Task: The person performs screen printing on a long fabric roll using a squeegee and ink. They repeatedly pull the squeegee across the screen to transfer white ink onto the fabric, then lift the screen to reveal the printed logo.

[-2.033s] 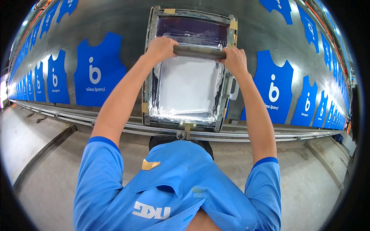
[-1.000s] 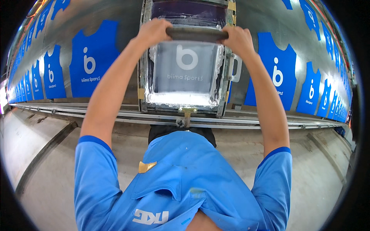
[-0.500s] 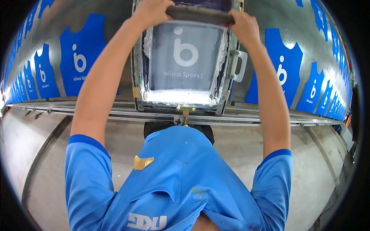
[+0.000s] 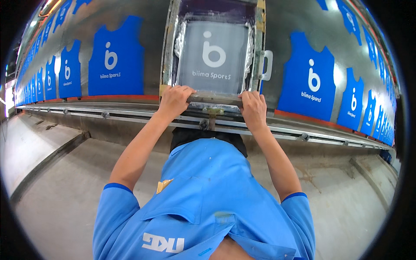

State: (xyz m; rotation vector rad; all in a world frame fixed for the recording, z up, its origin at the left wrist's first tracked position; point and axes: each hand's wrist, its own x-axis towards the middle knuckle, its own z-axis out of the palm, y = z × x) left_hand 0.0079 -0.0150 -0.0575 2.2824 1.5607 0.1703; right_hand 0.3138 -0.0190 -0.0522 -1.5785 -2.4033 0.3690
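A screen-printing frame (image 4: 167,60) lies straight ahead of me on the long table. Its grey mesh (image 4: 190,54) carries a pale rounded logo with lettering beneath. Across the near end of the mesh lies a squeegee (image 4: 215,99), a dark bar. My left hand (image 4: 175,102) is closed over its left end and my right hand (image 4: 254,107) over its right end. White ink smears line the inner sides of the frame. The squeegee's blade edge is hidden from me.
Blue vest-shaped fabric pieces with white prints line the table on both sides, the closest being a left piece (image 4: 126,60) and a right piece (image 4: 289,82). A white handle (image 4: 268,65) juts from the frame's right side. A metal rail (image 4: 255,129) runs along the table's near edge.
Both hands have drawn the squeegee from the far end of the screen to the near end, toward my body. My arms are now bent closer in, and the view has shifted slightly.
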